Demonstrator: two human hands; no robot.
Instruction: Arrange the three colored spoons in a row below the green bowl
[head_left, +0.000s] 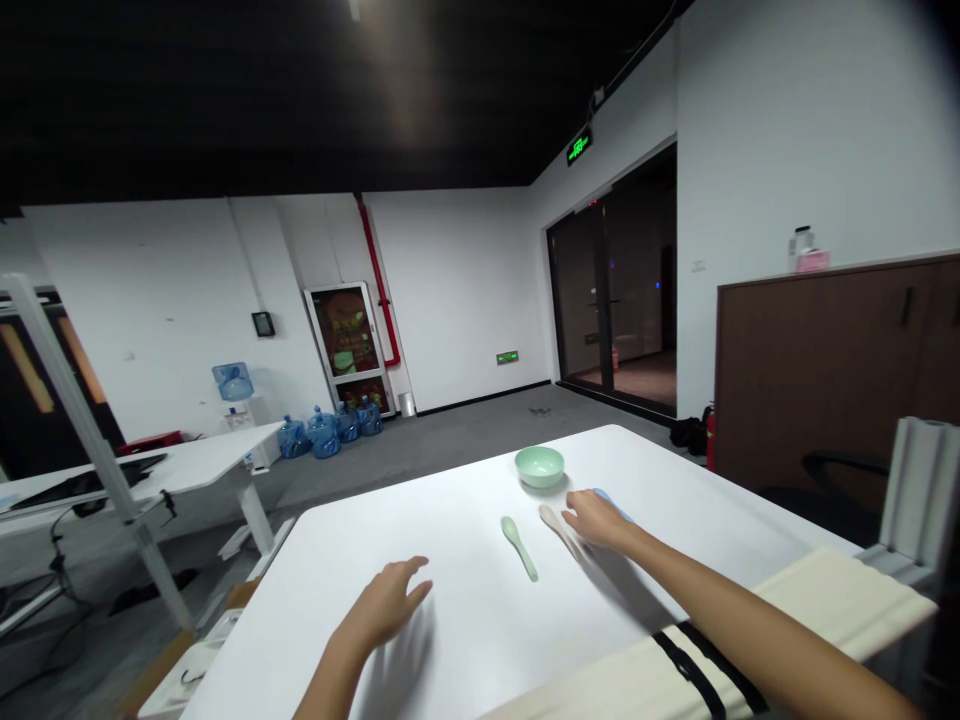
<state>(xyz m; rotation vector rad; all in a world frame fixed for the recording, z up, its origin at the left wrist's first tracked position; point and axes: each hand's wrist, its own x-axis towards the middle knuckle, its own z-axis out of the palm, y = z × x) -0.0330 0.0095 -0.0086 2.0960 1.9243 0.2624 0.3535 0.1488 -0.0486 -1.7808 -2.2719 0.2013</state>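
My left hand hovers over the left part of the white table, its thumb and fingers apart and nothing held. Near the beige spoon is my right hand, fingers bent and thumb apart from them; I see nothing in its grasp. Just beyond that hand, a slim blue thing shows only in part, the rest hidden behind the hand. A light green spoon lies between my hands, closer to the right one. The green bowl stands upright farther back.
A cream cloth with black stripes lies along the near right edge. At the right rise a metal profile post and a brown cabinet. Another white desk is at the left, with blue water bottles on the floor beyond.
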